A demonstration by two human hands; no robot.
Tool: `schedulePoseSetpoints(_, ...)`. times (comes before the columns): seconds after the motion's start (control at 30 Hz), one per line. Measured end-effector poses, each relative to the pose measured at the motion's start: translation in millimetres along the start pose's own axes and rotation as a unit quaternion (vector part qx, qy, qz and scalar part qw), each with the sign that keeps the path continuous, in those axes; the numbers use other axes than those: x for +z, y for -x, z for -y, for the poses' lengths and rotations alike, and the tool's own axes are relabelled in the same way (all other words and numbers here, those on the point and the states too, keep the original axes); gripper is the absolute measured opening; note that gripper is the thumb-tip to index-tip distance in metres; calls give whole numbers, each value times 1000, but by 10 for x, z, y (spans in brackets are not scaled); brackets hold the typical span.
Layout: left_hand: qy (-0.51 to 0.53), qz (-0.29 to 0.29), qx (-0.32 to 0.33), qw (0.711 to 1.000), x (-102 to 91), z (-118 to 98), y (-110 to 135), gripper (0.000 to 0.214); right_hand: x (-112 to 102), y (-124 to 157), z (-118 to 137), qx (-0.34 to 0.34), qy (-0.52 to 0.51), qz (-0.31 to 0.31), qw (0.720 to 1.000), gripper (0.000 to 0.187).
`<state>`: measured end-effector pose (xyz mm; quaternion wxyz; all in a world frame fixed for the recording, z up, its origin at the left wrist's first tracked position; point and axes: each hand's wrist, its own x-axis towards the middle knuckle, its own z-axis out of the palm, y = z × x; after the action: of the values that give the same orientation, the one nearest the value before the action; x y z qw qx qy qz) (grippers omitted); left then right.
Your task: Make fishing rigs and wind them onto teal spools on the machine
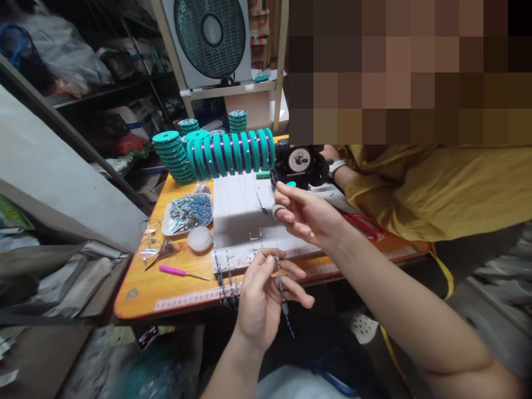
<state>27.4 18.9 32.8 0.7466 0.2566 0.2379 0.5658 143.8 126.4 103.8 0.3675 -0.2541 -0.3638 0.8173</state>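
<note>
My left hand [261, 293] is raised just in front of the table's near edge. Its thumb and forefinger pinch the top of a thin dark piece with small blue bits [283, 299], which hangs down past the spread lower fingers. Higher and to the right, over the white board [236, 208], my right hand [307, 213] has its thumb and fingertips closed together. A pale finger cover [279, 210] sits on one finger. Whatever those fingertips grip, perhaps a fine line, is too thin to make out. Similar dark strands [226, 282] hang over the board's front edge.
Teal spools [230, 152] wound with purple line lie in a row behind the board, near stacked ones [169, 158]. At left are a tray [165, 224] of small blue parts, a round white container [200, 239], scissors [164, 252] and a pink-handled tool [174, 271]. A person in yellow [399, 188] sits right.
</note>
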Motion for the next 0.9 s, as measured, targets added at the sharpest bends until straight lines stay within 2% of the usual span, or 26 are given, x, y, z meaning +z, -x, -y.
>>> schedulePoseSetpoints(0.13, 2, -15, -4, 1000, -26, 16, 8, 21, -72, 41, -6, -4, 48, 8, 999, 34)
schedulePoseSetpoints(0.23, -18, -29, -8, 999, -44, 28, 9, 24, -132, 85, -38, -46, 128, -37, 990, 31)
schedulePoseSetpoints(0.3, -40, -32, -13, 999, -56, 34, 13, 30, -175, 95, -90, -106, 178, -84, 975, 35)
schedulePoseSetpoints(0.37, -69, -32, -12, 997, -68, 38, 21, 41, -214, 71, -163, -136, 229, -99, 959, 43)
schedulePoseSetpoints(0.5, -128, -65, 17, 989, -74, 53, 41, 62, -249, -91, -296, -121, 317, -81, 937, 56)
schedulePoseSetpoints(0.6, -142, -94, 32, 985, -61, 66, 55, 73, -215, -267, -317, -97, 289, -85, 949, 60)
schedulePoseSetpoints(0.77, -169, -95, 42, 980, -51, 74, 73, 77, -138, -524, -293, -70, 238, -83, 965, 58)
schedulePoseSetpoints(0.9, -201, -121, 72, 969, -83, 104, 97, 75, -187, -629, -349, -73, 252, -97, 960, 38)
